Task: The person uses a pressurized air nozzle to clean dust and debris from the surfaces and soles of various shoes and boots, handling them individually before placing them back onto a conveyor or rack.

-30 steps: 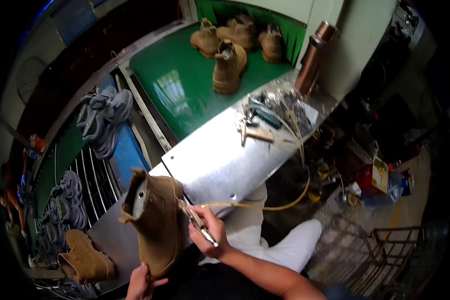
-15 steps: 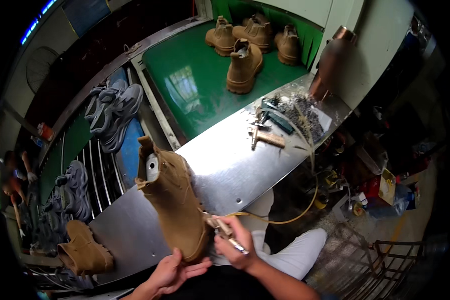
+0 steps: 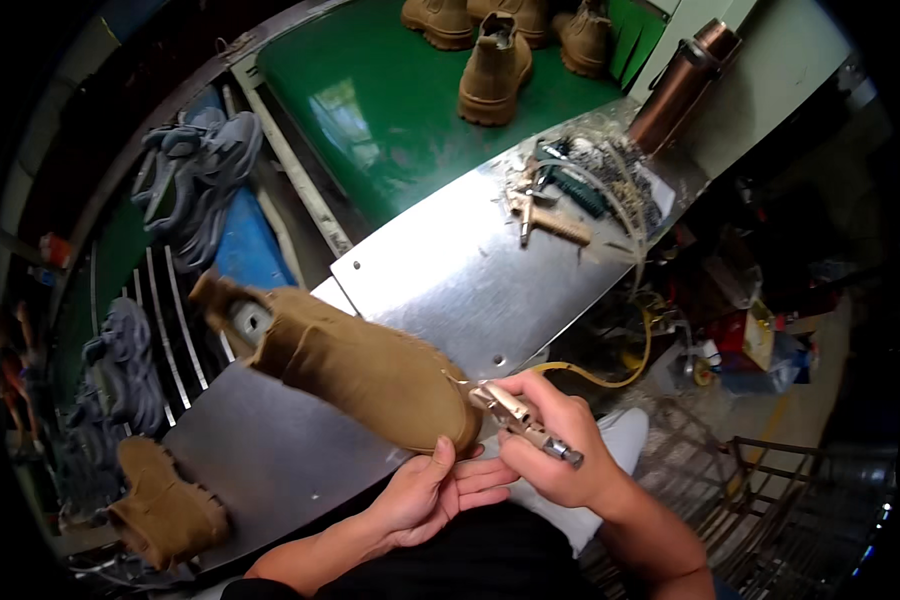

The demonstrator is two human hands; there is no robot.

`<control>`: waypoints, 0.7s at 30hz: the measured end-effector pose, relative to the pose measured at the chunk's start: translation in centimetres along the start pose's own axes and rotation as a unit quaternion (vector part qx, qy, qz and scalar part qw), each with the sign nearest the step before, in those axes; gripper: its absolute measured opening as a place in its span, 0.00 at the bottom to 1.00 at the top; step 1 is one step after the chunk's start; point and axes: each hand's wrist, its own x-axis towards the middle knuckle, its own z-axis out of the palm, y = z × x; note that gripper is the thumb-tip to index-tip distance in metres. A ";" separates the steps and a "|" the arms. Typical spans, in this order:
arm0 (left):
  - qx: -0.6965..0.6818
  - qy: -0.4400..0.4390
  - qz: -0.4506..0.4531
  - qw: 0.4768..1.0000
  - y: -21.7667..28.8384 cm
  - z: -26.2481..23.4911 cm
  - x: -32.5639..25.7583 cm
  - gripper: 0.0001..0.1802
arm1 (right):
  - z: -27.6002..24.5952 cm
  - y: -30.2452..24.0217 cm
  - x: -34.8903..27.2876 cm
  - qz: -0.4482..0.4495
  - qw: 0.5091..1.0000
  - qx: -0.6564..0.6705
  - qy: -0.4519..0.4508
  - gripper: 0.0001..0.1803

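A tan ankle boot [image 3: 360,365] lies tilted above the metal bench top, its opening to the left with a grey shoe last inside. My left hand [image 3: 435,490] supports its toe, thumb on the upper and fingers stretched beneath. My right hand [image 3: 560,445] grips a small brass-coloured air gun [image 3: 518,415], its thin nozzle close to the boot's sole edge near the toe. Whether the nozzle touches cannot be made out. A yellow hose [image 3: 610,380] runs from behind my right hand up toward the bench.
On the metal bench [image 3: 450,270] lie another gun-shaped tool [image 3: 555,225], a scrap pile [image 3: 610,165] and a copper-coloured flask [image 3: 685,85]. Tan boots [image 3: 495,75] stand on the green surface behind. Grey sneakers [image 3: 195,175] sit on the left rack; another tan boot [image 3: 165,510] lies lower left.
The boot has swung from nearly upright to lying more sideways, its opening now further left. Both hands have moved right, staying at the toe. The view has shifted, so the bench sits higher.
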 end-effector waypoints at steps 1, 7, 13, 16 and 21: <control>-0.042 0.020 -0.008 0.999 0.0 0.3 0.2 0.33 | 0.0 -0.1 0.2 -0.003 1.000 -0.009 0.007 0.21; 0.013 0.000 0.035 0.999 0.6 2.6 5.4 0.21 | -0.1 1.0 0.9 -0.050 0.995 -0.068 0.062 0.21; -0.019 -0.038 0.109 0.993 1.1 2.3 11.6 0.20 | 0.9 3.5 0.4 -0.052 0.991 -0.026 0.121 0.21; 0.003 -0.009 0.160 0.987 2.1 2.9 9.8 0.21 | 3.2 4.3 -0.3 -0.062 0.986 -0.010 0.157 0.22; 0.383 0.007 0.175 0.907 1.1 -0.8 3.5 0.22 | 5.4 7.4 -2.7 -0.141 0.964 -0.092 0.207 0.24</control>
